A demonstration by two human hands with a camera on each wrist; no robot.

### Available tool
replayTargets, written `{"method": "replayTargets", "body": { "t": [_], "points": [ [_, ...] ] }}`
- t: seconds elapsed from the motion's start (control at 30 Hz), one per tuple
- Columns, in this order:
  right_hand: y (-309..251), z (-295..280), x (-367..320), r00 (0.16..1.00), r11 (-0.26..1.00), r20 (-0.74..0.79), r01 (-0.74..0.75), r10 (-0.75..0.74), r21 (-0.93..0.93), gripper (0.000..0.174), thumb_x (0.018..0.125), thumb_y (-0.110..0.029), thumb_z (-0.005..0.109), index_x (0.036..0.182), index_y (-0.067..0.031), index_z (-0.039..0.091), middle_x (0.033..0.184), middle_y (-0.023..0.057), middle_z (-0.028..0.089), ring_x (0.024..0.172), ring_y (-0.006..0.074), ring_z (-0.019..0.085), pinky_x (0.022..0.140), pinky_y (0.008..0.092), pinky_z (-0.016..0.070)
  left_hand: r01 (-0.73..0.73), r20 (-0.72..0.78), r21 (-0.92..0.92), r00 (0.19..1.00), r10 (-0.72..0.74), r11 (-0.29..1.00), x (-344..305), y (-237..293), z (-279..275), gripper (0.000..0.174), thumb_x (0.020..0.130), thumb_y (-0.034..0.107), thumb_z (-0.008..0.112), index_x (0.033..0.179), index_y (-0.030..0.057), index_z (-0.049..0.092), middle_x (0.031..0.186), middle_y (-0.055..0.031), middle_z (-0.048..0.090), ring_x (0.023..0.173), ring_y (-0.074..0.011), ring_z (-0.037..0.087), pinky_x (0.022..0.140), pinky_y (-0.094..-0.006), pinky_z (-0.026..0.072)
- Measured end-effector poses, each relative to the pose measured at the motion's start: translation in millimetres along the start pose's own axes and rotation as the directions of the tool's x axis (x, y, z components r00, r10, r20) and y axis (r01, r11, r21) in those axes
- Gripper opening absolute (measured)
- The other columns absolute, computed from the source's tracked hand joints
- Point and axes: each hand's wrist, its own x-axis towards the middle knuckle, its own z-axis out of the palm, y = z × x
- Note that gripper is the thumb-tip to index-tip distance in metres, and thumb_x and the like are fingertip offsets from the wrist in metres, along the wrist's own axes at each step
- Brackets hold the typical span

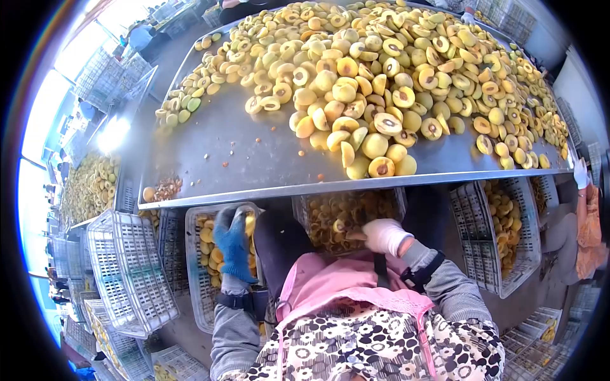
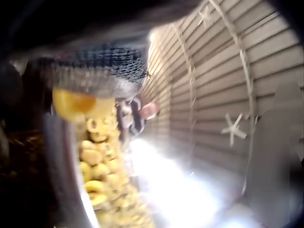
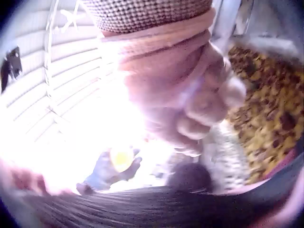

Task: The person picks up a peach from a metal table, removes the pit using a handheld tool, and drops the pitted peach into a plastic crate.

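My left hand [image 1: 232, 247], in a blue glove, is raised over a crate of yellow fruit [image 1: 208, 244] beside my left leg. A yellow apricot half [image 3: 122, 159] sits between its thumb and fingers in the right wrist view. The left wrist view shows this half just below the blurred glove. My right hand [image 1: 387, 236] wears a white glove and stays over the middle crate [image 1: 305, 216] between my knees. Its fingers curl inward in the right wrist view, and I cannot tell whether they hold anything. Brownish pieces and fruit bits [image 3: 268, 104] fill that crate.
A metal table [image 1: 210, 149] with a raised front edge stands ahead, heaped with apricot halves [image 1: 381, 82]. Small scraps [image 1: 166, 188] lie at its left corner. A tilted white crate [image 1: 130, 273] stands left; another crate of fruit [image 1: 505, 222] stands right. A person's gloved hand [image 1: 581, 173] is at far right.
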Motion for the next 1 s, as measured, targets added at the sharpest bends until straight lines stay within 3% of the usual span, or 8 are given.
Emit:
{"method": "replayTargets", "body": {
  "t": [0.1, 0.53, 0.63, 0.67, 0.7, 0.77, 0.87, 1.0],
  "points": [
    [31.8, 18.7, 7.3, 0.977, 0.981, -0.091, -0.192, 0.192, 0.013, 0.029, 0.086, -0.021, 0.051, 0.108, -0.0156, 0.068, 0.093, 0.0188, 0.067, 0.089, 0.0354, 0.065, 0.075, 0.0443, 0.0508, -0.468, 0.156, 0.663, 0.85, 0.503, 0.585, 27.9, 2.9, 5.9, 0.034, 0.077, 0.0, 0.065, 0.111, 0.0032, 0.061, 0.108, -0.0107, 0.062, 0.106, -0.0219, 0.057, 0.084, -0.0328, 0.0507],
    [26.0, 9.0, -12.8, 0.95, 0.968, -0.267, -0.103, 0.164, 0.228, 0.039, 0.093, -0.04, 0.046, 0.098, -0.0069, 0.066, 0.087, 0.02, 0.067, 0.086, 0.0387, 0.063, 0.077, 0.047, 0.0486, -0.5, 0.565, 0.749, 0.824, -0.027, 0.436, 103.8, 27.1, 182.1, 0.057, 0.068, 0.032, 0.073, 0.118, 0.0122, 0.053, 0.114, -0.0148, 0.056, 0.106, -0.0381, 0.055, 0.09, -0.0454, 0.0452],
    [10.1, -12.0, -24.3, 0.953, 0.965, -0.236, -0.137, 0.19, 0.222, 0.036, 0.092, -0.037, 0.049, 0.098, -0.0054, 0.064, 0.086, 0.0201, 0.066, 0.086, 0.0382, 0.063, 0.077, 0.0453, 0.0493, -0.343, 0.597, 0.634, 0.787, -0.157, 0.693, 94.3, 33.9, 149.6, 0.048, 0.077, 0.027, 0.068, 0.116, 0.0061, 0.051, 0.11, -0.0166, 0.059, 0.097, -0.0347, 0.061, 0.083, -0.043, 0.0514],
    [1.7, -17.2, -29.0, 0.912, 0.944, -0.384, -0.009, 0.142, 0.329, 0.033, 0.091, -0.034, 0.052, 0.101, -0.0054, 0.064, 0.087, 0.0198, 0.067, 0.086, 0.0375, 0.063, 0.077, 0.0436, 0.0499, 0.134, 0.603, 0.186, 0.766, -0.221, 0.973, 88.2, 37.7, 133.4, 0.046, 0.079, 0.025, 0.068, 0.116, 0.0035, 0.051, 0.107, -0.0159, 0.061, 0.092, -0.0308, 0.063, 0.08, -0.0403, 0.0535],
    [-0.4, -24.7, -39.3, 0.851, 0.905, -0.509, 0.106, 0.132, 0.412, 0.031, 0.089, -0.031, 0.055, 0.105, -0.0055, 0.063, 0.088, 0.0196, 0.067, 0.086, 0.0368, 0.063, 0.077, 0.0419, 0.0505, 0.581, 0.653, -0.347, 0.713, -0.255, 0.736, 76.8, 38.5, 130.5, 0.045, 0.081, 0.023, 0.068, 0.116, 0.0008, 0.05, 0.104, -0.0151, 0.063, 0.087, -0.0268, 0.065, 0.078, -0.0375, 0.0557],
    [-20.6, -35.5, -37.1, 0.695, 0.795, -0.712, 0.376, 0.098, 0.476, 0.036, 0.086, -0.025, 0.061, 0.116, -0.007, 0.06, 0.089, 0.0188, 0.067, 0.084, 0.0361, 0.064, 0.075, 0.0402, 0.0514, 0.588, 0.655, -0.487, 0.735, -0.174, 0.646, 55.4, 54.9, 118.0, 0.045, 0.081, 0.014, 0.071, 0.117, -0.0018, 0.05, 0.104, -0.0124, 0.063, 0.09, -0.0199, 0.064, 0.079, -0.0343, 0.0563],
    [-27.3, -36.5, -37.4, 0.638, 0.864, -0.768, 0.357, 0.053, 0.356, 0.048, 0.082, -0.025, 0.066, 0.126, -0.0091, 0.055, 0.086, 0.0192, 0.066, 0.08, 0.0366, 0.064, 0.071, 0.0415, 0.0515, -0.529, 0.394, 0.079, 0.795, 0.461, 0.845, 18.2, 47.2, 120.7, 0.063, 0.067, -0.004, 0.08, 0.121, -0.0003, 0.049, 0.11, -0.0134, 0.063, 0.1, -0.0212, 0.062, 0.085, -0.0352, 0.0538],
    [-40.1, -45.8, -46.2, 0.616, 0.953, -0.786, 0.21, 0.045, 0.219, 0.055, 0.079, -0.025, 0.069, 0.128, -0.0081, 0.052, 0.082, 0.0203, 0.066, 0.076, 0.0367, 0.064, 0.067, 0.043, 0.051, -0.503, 0.368, -0.008, 0.802, 0.471, 0.864, -6.0, 40.3, 128.5, 0.07, 0.061, 0.006, 0.087, 0.12, 0.0007, 0.05, 0.109, -0.0123, 0.064, 0.099, -0.021, 0.063, 0.087, -0.034, 0.0515]
  ]
}}
